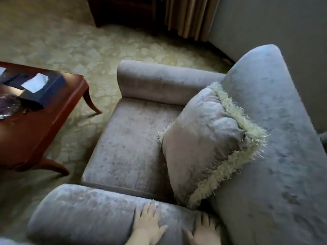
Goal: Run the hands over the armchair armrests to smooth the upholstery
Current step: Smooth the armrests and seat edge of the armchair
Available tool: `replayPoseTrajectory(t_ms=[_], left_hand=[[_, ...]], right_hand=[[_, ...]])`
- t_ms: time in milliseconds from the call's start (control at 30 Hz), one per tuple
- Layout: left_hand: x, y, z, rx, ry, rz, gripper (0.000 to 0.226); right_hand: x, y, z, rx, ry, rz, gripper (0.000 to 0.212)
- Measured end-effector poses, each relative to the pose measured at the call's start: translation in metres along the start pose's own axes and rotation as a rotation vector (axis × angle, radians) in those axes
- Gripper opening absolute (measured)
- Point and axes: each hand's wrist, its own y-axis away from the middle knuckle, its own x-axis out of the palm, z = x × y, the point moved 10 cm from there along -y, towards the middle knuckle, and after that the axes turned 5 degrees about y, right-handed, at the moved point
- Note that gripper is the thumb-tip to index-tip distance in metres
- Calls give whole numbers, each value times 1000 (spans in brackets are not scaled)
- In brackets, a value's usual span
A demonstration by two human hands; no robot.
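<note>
A grey velvet armchair fills the right of the view. Its near armrest [79, 213] runs along the bottom, and its far armrest [159, 84] lies beyond the seat [127, 147]. My left hand [148, 225] lies flat on top of the near armrest, fingers straight and spread. My right hand [205, 230] rests flat on the same armrest close to the backrest [276, 138], fingers spread. Both wrists are cut off by the bottom edge.
A grey cushion [203, 138] with a pale shaggy fringe leans against the backrest. A red-brown wooden coffee table [35, 135] stands at the left with a dark tissue box [44, 89] on it. Patterned carpet, a dark cabinet [123, 11] and curtains [191, 16] lie beyond.
</note>
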Motion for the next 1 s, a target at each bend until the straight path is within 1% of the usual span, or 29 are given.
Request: replayPoseTrajectory(t_ms=[33,67,100,167,200,267,333,367,433,467,567,633,700,733,800,833,867,933,1000], left_hand=[[-5,-3,8,30,-33,-51,76],[-9,-7,17,37,-27,-77,76],[-15,-11,19,59,-57,-105,77],[-16,-14,19,79,-106,-148,77],[-14,-16,18,73,-112,-172,77],[-20,-24,16,13,-117,-237,76],[-27,-36,-1,-19,-102,-231,69],[-26,-42,-17,3,-107,-201,64],[-19,-49,-55,103,-94,-131,57],[-16,-52,-70,148,-75,-123,56],[-16,-59,-83,173,-28,-216,62],[-18,-61,-81,191,-28,-286,66],[-17,-61,-80,206,-29,-302,69],[-17,-61,-81,209,-39,-304,70],[-16,-60,-82,204,-54,-298,71],[-16,-58,-82,203,-54,-300,72],[-17,-57,-82,204,-55,-308,72],[-16,-54,-82,215,-58,-325,71],[-8,-50,-79,217,-55,-314,70]], right_hand=[[-3,2,8,-17,-19,-64,89],[-7,2,9,11,14,-145,94],[-4,0,11,26,44,-181,93],[6,-6,16,-3,10,-139,85],[7,-9,17,-25,-7,-155,82],[5,-13,13,-46,-10,-249,80],[1,-18,12,-102,-38,-261,72],[1,-23,9,-136,-70,-225,66],[-1,-37,-5,-135,-125,-147,54],[-5,-41,-12,-120,-126,-168,50],[-10,-42,-16,-109,-74,-332,43],[-17,-33,-18,-113,-133,-475,35],[-26,-24,-25,-101,-231,-574,29],[-26,-24,-26,-99,-230,-563,32],[-13,-34,-22,-81,-100,-393,47],[-9,-37,-19,-77,-45,-327,55],[-8,-38,-18,-75,-26,-297,60],[-7,-38,-19,-66,-36,-293,63],[-2,-34,-18,-82,-29,-312,61]])
